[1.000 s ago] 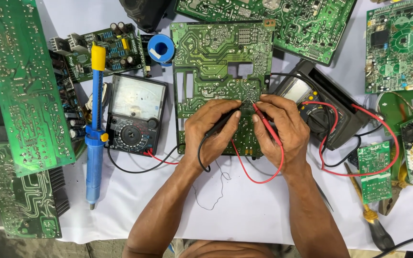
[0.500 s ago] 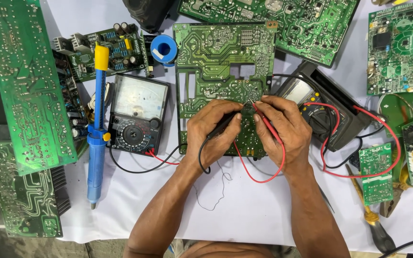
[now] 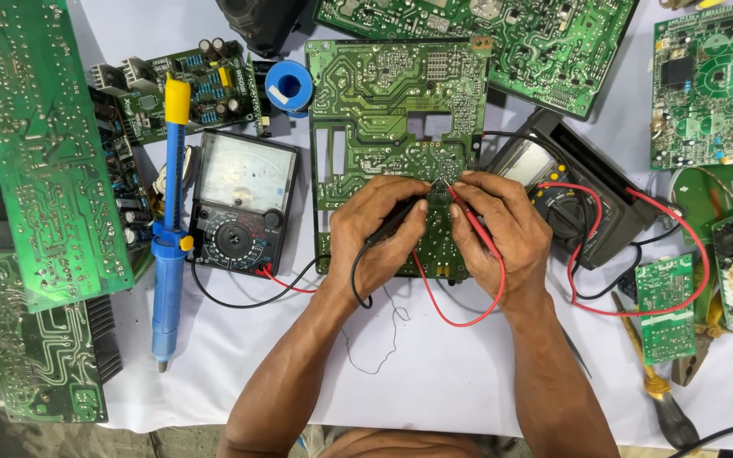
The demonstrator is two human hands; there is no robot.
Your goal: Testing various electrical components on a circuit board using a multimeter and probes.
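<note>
A green circuit board (image 3: 383, 102) lies solder side up in the middle of the white cloth. My left hand (image 3: 375, 237) grips a black test probe (image 3: 396, 219) and my right hand (image 3: 502, 233) grips a red test probe (image 3: 472, 222). Both probe tips meet close together on the board near its lower middle. A red lead (image 3: 460, 321) and a black lead (image 3: 354, 280) loop down from the probes. The red wire runs right to a dark digital meter (image 3: 570, 191) tilted beside my right hand.
An analog meter (image 3: 242, 199) sits left of the board, beside a blue desoldering pump (image 3: 167, 254). A blue solder spool (image 3: 288, 86) lies above it. More green boards (image 3: 40, 153) ring the cloth. A yellow-handled screwdriver (image 3: 651, 382) rests at lower right.
Both hands have stayed on the board with the probes; the tips have drawn slightly closer together. The view has shifted a little.
</note>
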